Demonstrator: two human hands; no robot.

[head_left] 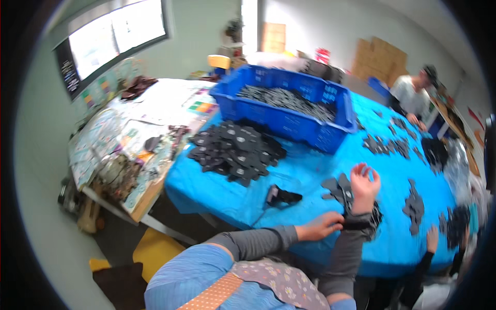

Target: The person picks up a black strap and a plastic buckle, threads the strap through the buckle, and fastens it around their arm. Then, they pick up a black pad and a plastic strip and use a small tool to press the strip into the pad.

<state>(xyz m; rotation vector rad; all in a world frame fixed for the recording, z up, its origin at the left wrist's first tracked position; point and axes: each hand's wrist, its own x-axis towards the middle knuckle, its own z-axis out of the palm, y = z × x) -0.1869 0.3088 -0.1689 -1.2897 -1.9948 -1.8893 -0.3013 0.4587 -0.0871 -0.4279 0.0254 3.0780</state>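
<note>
My left hand [321, 226] reaches across to my right wrist, its fingers closed at the edge of the dark grey sleeve cuff [357, 223] there. Above the blue-covered table, my right hand [365, 182] is raised with loosely curled fingers and nothing in it. Just beside it lie dark grey flat cut pieces [338, 190], partly hidden by the hand and wrist. A small black object with a strap-like shape [281, 196] rests on the cover to the left. Further left is a big heap of dark grey flat pieces [235, 152] with small pale marks.
A large blue plastic crate [281, 116], filled with small grey pieces, stands behind the heap. More dark pieces [413, 206] lie to the right. A cluttered side table [139, 201] is at left. One person [413, 98] works at far right; another person's hand [432, 238] is at near right.
</note>
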